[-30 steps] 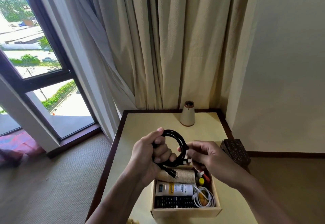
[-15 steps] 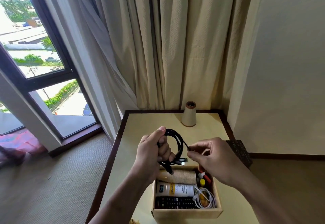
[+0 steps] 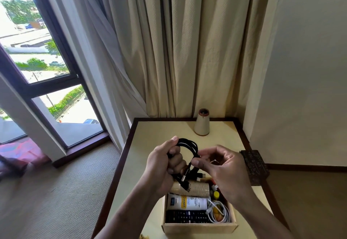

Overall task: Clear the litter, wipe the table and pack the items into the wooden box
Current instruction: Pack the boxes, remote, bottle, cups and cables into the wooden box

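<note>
A coiled black cable (image 3: 189, 145) is held above the cream table (image 3: 159, 135). My left hand (image 3: 161, 167) grips the coil in its fist. My right hand (image 3: 221, 169) pinches a strand of the same cable between thumb and fingers. Several plug ends dangle below the coil. Under the hands stands the open wooden box (image 3: 200, 226), holding a stack of paper cups (image 3: 197, 189), a white tube (image 3: 187, 203), a black remote (image 3: 187, 217), a white cable (image 3: 220, 214) and small bottles (image 3: 216, 193).
A cone-shaped ceramic vase (image 3: 201, 123) stands at the table's far edge, in front of the curtains. A dark carved wooden lid (image 3: 254, 165) rests at the table's right edge by the wall. Carpet and a window lie to the left.
My right hand has shifted from gripping the coil's side to pinching one strand higher up. Both hands and the cable have risen slightly above the box.
</note>
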`<state>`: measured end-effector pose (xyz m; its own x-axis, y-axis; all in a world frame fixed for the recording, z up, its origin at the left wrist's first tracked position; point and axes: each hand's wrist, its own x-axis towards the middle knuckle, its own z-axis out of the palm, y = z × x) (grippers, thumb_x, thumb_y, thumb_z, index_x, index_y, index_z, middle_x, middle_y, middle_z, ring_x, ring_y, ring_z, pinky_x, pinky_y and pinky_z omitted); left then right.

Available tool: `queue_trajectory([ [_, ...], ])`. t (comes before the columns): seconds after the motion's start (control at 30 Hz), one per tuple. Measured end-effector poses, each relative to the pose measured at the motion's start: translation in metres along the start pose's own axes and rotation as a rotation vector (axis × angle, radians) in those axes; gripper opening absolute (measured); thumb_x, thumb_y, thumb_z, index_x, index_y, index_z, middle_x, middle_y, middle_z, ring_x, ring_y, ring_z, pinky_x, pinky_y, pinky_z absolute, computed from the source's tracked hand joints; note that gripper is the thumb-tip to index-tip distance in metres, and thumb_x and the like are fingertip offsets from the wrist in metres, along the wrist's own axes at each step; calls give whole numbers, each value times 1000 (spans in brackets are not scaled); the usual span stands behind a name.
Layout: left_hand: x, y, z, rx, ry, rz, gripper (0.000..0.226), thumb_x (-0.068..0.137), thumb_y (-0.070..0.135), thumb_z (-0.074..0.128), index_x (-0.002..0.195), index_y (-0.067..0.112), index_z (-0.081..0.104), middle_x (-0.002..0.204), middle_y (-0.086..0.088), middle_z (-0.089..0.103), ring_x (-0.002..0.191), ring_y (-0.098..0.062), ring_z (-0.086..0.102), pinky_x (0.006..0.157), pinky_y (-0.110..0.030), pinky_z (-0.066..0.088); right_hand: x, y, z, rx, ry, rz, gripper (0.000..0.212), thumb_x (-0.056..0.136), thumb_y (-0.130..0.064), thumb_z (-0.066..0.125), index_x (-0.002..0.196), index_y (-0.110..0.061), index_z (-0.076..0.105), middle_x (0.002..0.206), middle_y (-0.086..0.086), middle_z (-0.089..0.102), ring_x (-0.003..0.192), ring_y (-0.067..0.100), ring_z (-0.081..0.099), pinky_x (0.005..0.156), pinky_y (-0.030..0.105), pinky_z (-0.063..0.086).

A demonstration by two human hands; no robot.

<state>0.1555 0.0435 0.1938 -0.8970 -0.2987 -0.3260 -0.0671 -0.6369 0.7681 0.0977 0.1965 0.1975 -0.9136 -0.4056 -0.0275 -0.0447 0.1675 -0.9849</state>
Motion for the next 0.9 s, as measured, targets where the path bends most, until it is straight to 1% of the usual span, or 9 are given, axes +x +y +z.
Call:
queue_trajectory([
  [0.1, -4, 1, 4, -49, -37, -74, 46, 101, 31, 55, 59, 19, 41, 47, 3, 14, 51, -17, 7, 50, -31, 26, 4, 2, -4, 24, -99, 19, 47, 63, -39, 88, 105, -30, 71, 98, -6, 73, 92, 10, 69, 73, 28, 58],
  [0.2, -6, -1, 7, -68, -49, -106, 44, 98, 31, 60, 59, 18, 42, 50, 3, 12, 58, -19, 6, 51, -31, 31, 3, -5, -7, 124, -253, 13, 26, 79, -23, 82, 104, -20, 75, 93, 4, 78, 90, 20, 75, 72, 26, 59],
  [0.3, -5, -3, 12, -69, -57, -105, 46, 99, 30, 59, 59, 17, 43, 46, 3, 16, 44, -14, 15, 48, -30, 35, 5, -6, -8, 89, -162, -40, 11, 82, -19, 82, 91, -17, 77, 79, 5, 76, 75, 18, 73, 65, 22, 56],
  [0.43, -3, -8, 11, 53, -94, -59, 43, 102, 31, 57, 63, 17, 49, 49, 2, 19, 42, -14, 19, 52, -32, 41, 7, -5, -10, -140, -52, -156, 8, 85, -22, 80, 82, -22, 72, 70, -2, 72, 60, 8, 67, 54, 19, 52],
  [0.53, 0, -10, 10, 150, -118, -7, 40, 103, 32, 56, 66, 16, 51, 50, 0, 23, 42, -15, 23, 54, -34, 42, 9, 1, -6, -346, 23, -230, 15, 86, -25, 76, 82, -24, 62, 77, -5, 64, 65, 8, 63, 50, 15, 49],
  [0.63, -1, -11, 12, 224, -125, 5, 40, 104, 32, 55, 67, 16, 50, 51, -2, 24, 43, -16, 23, 56, -34, 41, 14, 9, -1, -543, 62, -277, 19, 87, -26, 69, 97, -28, 52, 99, -12, 53, 83, 2, 57, 59, 14, 47],
  [0.7, -1, -10, 13, 242, -132, -10, 40, 104, 30, 54, 67, 16, 49, 52, -1, 23, 43, -16, 21, 55, -34, 40, 14, 14, 1, -499, 31, -290, 26, 91, -20, 66, 106, -33, 50, 98, -15, 59, 86, -3, 60, 65, 13, 48],
  [0.77, -1, -8, 12, 227, -140, -33, 40, 104, 30, 54, 66, 17, 48, 51, -1, 22, 42, -15, 20, 53, -32, 40, 13, 15, 1, -419, -28, -288, 29, 93, -15, 63, 104, -37, 49, 88, -16, 67, 84, 0, 64, 63, 17, 52],
  [0.9, -1, -3, 5, 129, -143, -116, 40, 103, 29, 55, 65, 18, 47, 48, 2, 20, 39, -13, 19, 49, -31, 37, 15, 14, -13, -160, -254, -167, 23, 92, -18, 71, 105, -36, 65, 93, -2, 71, 92, 9, 68, 79, 28, 58],
])
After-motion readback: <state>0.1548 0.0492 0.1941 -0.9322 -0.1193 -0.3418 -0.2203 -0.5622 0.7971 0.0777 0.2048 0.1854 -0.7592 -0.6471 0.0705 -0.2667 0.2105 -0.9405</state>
